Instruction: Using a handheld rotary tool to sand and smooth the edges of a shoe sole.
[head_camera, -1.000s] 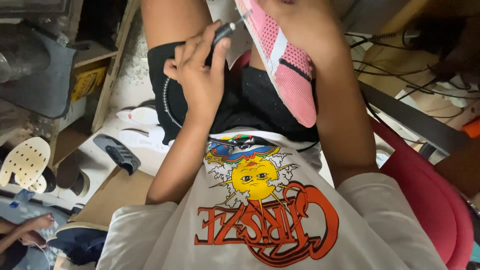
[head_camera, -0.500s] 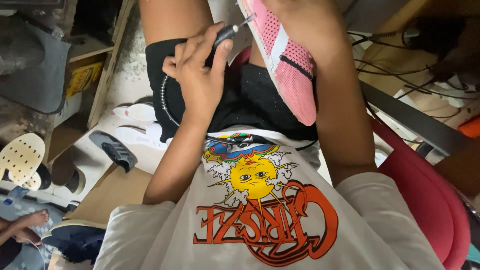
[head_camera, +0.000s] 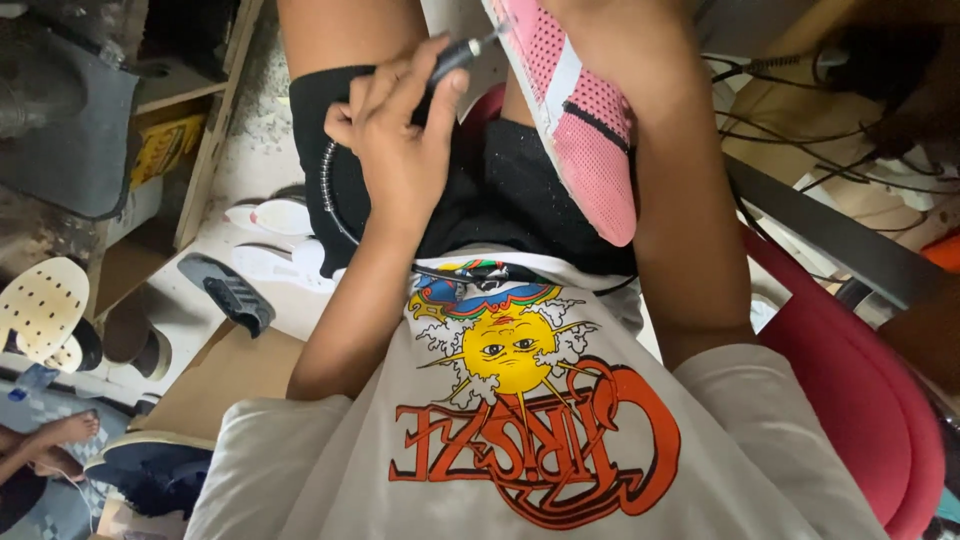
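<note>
hands working a small tool against a pink shoe

seen from above, a seated person in a pale printed t-shirt (head_camera: 530, 440) and black shorts (head_camera: 500, 190) works over their lap. the camera view is upside down relative to the body, so the person's left hand shows on the left of the picture and the right hand on the right.

the left hand (head_camera: 400, 140) has its grip clenched around a slim dark pen-like tool (head_camera: 455, 55), fingers wrapped along its barrel, thumb on top. the tool's thin metal tip points up and to the right and meets the edge of a pink mesh shoe (head_camera: 585, 130) near the top of the frame. a thin dark cord (head_camera: 330, 200) curves from the hand across the shorts.

the right hand (head_camera: 610, 30) is mostly cut off by the top edge; it rests on the shoe, but whether its grip is closed on it cannot be told. the shoe is raised above the lap, tilted, its white sole edge facing the tool.

on the floor at left lie loose shoe soles (head_camera: 45, 310) and a dark sandal (head_camera: 225, 292). a red chair seat (head_camera: 860, 400) shows at right.
</note>
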